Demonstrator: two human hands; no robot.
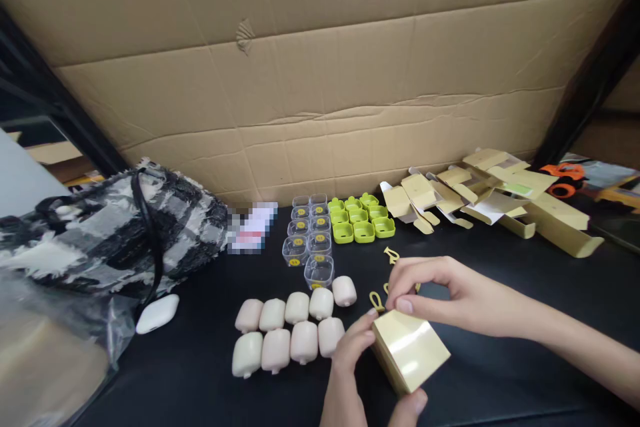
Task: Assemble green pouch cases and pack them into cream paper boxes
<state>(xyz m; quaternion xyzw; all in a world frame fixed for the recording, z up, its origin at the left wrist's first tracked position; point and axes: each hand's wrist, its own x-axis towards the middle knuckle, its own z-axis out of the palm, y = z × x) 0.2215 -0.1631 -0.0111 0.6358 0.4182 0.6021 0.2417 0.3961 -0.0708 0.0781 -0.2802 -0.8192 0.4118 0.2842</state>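
Box (410, 350) low on counter (200, 380), clamped in left grip (350, 367) from below; right grip (440, 290) pinching its top edge: best kept steady, flap pressed square, loops (376, 300) just beyond.

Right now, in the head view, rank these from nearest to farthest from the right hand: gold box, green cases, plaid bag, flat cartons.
1. Gold box: touching the right hand, just below it.
2. Green cases: behind the hand, slightly left.
3. Flat cartons: back right, by the cardboard wall.
4. Plaid bag: far left.
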